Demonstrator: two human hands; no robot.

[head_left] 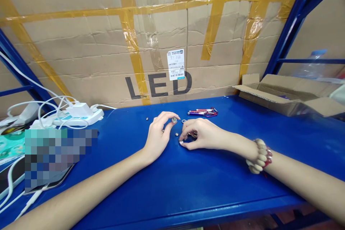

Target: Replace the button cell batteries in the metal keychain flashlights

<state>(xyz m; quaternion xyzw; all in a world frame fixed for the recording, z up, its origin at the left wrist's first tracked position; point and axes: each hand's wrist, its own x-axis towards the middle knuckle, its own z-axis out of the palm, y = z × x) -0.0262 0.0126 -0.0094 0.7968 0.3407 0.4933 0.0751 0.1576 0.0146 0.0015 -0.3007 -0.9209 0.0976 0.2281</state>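
My left hand is pinched, thumb and index finger closed on a small round metal piece just above the blue table. To its right, my right hand is curled low, its fingertips closed close to the tabletop; what they hold, if anything, cannot be made out. A small silvery button-like piece lies between the hands. More small metal bits show partly under my right palm. Behind the right fingers is a thin metal ring. One tiny metal piece lies left of my left hand.
Slim red and purple metal tubes with cords lie behind my right hand. A white power strip with tangled cables and a partly pixelated device are at left. An open cardboard box stands at right; a large taped carton forms the back.
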